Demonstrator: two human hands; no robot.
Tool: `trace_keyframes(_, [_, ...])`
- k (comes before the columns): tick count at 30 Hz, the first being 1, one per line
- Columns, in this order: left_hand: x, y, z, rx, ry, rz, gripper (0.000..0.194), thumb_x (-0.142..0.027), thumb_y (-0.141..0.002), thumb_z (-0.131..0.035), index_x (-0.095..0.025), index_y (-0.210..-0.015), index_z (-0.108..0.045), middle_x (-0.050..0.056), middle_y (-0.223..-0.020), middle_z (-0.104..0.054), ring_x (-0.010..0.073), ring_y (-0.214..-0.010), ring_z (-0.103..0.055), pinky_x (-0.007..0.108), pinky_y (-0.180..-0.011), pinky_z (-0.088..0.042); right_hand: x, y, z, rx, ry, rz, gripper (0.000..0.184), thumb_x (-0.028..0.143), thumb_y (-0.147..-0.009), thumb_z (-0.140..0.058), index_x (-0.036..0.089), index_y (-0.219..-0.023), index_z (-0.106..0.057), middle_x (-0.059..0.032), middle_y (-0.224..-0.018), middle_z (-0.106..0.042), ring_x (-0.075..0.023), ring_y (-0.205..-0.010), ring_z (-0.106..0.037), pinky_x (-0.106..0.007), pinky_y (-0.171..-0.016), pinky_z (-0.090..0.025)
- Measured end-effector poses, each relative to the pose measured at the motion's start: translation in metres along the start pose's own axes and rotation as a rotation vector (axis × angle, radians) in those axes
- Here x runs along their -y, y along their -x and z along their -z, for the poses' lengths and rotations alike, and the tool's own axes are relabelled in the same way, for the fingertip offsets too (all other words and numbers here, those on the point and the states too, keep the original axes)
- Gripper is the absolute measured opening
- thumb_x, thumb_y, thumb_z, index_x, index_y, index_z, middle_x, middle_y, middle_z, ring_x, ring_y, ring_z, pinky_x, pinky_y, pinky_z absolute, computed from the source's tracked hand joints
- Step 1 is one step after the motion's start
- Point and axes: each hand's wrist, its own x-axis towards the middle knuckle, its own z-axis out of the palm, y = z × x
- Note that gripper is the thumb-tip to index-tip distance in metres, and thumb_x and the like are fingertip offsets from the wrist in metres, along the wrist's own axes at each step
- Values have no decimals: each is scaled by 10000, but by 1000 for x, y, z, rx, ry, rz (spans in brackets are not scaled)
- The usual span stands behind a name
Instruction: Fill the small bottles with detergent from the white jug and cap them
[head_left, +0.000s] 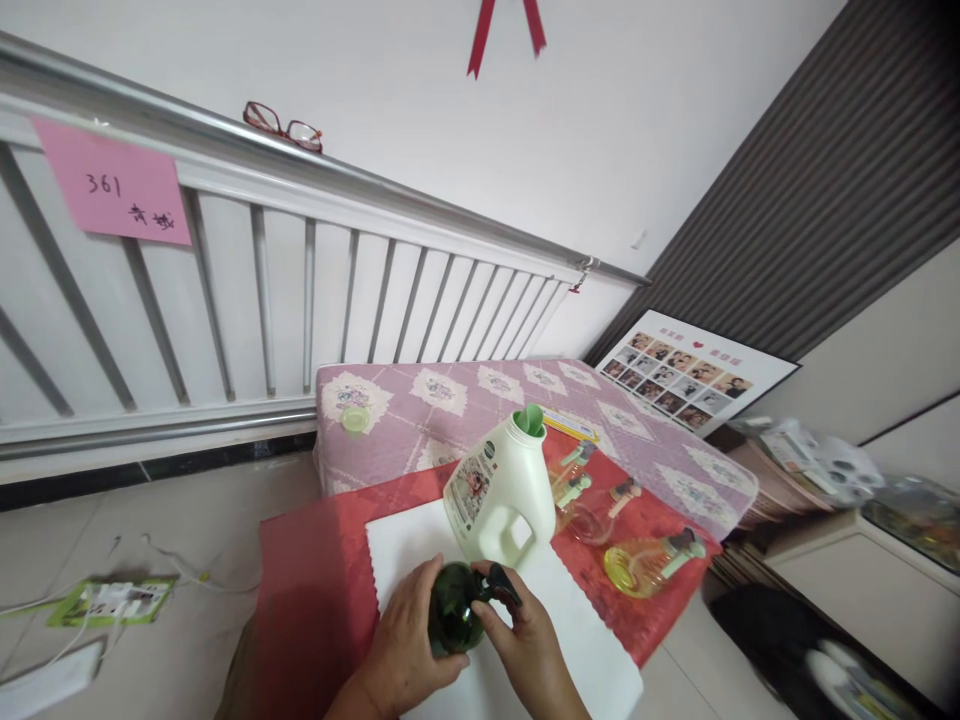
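Note:
My left hand [405, 635] is wrapped around the round body of a dark green bottle [452, 603], tilted over the white mat [405, 530]. At the bottle's neck, the fingers of my right hand [531, 645] grip its black pump head [504, 584]. Whether the head is screwed tight cannot be told. Just beyond both hands stands a large pale-green detergent jug [491, 470], upright, with a green spout [529, 420] showing in its open mouth.
Several clear pump bottles lie on the red cloth [600, 620] at right, among them a yellow-tinted bottle [634, 568]. A pale green cap [355, 419] rests on the purple mattress [450, 385]. Behind it runs a white radiator [420, 300]. Cables and a power strip [56, 670] lie on the floor.

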Motion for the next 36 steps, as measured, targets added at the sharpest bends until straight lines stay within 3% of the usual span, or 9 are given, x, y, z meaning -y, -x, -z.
trace_keyframes(6, [-6, -3, 8, 22, 75, 39, 1019, -175, -557, -752, -147, -1498, -360, 211, -1548, -497, 379, -1446, -471, 613, -1233, -367, -1, 5, -8, -35, -9, -25, 258, 286, -824, -680, 233, -1074, -713, -94, -1047, -817, -276, -1001, -769, -405, -924, -612])
trace_keyframes(13, [-17, -5, 15, 8, 105, 22, 962, -190, -590, -727, -113, -1474, -354, 219, -1504, -527, 359, -1402, -508, 584, -1207, -396, 9, 2, -11, 13, -27, -31, 256, 287, -824, -643, 220, -1069, -666, -90, -1035, -789, -268, -989, -750, -432, -946, -594])
trace_keyframes(19, [-19, -5, 16, -34, 115, 15, 952, -207, -591, -737, -129, -1469, -377, 206, -1511, -527, 360, -1402, -513, 574, -1209, -398, 15, -3, -6, 68, 12, -8, 482, 276, -802, -646, 217, -1281, -648, -126, -1274, -724, -291, -1136, -699, -490, -1002, -556])
trace_keyframes(29, [-19, -7, 14, -23, 143, 7, 972, -185, -569, -750, -132, -1466, -380, 199, -1491, -544, 359, -1391, -519, 573, -1206, -392, 23, -9, 10, 213, 29, 24, 380, 201, -796, -622, 203, -1167, -707, -86, -1126, -773, -263, -1028, -715, -452, -975, -558])
trace_keyframes(36, [-25, -7, 17, -5, 166, 8, 975, -161, -548, -753, -139, -1447, -377, 206, -1484, -536, 362, -1390, -521, 576, -1210, -390, 29, -7, 18, 211, 25, 11, 346, 215, -813, -631, 205, -1150, -709, -91, -1114, -781, -277, -1039, -718, -451, -974, -550])
